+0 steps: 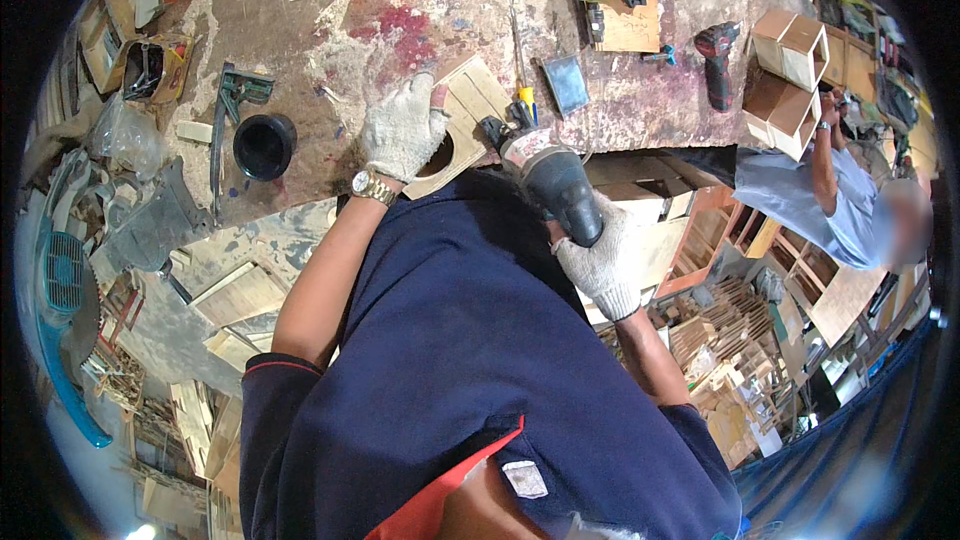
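Note:
My left hand, in a white knit glove with a gold watch at the wrist, grips the left side of a pale wooden piece. The piece has grooves and a round cut-out, and it lies at the bench's near edge, against my body. In my right hand, also gloved, is the rear of a dark corded-looking power tool. Its head points up and left and meets the right side of the wooden piece; the exact contact is hidden. A yellow-handled screwdriver and a small blue square lie just beyond.
On the worn bench are a black round cup, a green-handled tool, a cordless drill and wooden boxes. A blue circular-bladed saw stands far left. Another person works at the right.

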The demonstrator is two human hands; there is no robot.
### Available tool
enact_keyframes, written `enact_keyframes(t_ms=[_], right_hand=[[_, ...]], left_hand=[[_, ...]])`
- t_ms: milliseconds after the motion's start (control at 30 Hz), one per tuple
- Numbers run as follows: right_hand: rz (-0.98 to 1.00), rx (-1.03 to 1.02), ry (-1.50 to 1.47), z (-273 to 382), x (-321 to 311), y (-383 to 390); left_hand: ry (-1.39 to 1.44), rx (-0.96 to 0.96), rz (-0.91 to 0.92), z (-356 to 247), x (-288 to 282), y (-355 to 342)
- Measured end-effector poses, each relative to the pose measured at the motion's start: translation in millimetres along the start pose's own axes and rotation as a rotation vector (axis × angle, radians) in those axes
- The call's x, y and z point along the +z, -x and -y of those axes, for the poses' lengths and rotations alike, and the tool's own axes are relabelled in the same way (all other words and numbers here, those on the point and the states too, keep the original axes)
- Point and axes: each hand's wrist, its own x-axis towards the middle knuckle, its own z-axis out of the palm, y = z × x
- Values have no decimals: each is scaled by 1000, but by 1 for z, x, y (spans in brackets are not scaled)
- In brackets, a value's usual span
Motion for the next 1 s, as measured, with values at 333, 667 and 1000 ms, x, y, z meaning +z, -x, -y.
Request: enact_keyframes(t_ms=[333,667,1000], right_hand=[[30,32,15,15,-2,-3],[125,22,152,26,-15,-13],[135,-67,158,18,-18,-21]], left_hand=[[50,8,112,4,-4,-2],[30,61,224,5,-14,-2],[54,31,296,1,-22,-6]])
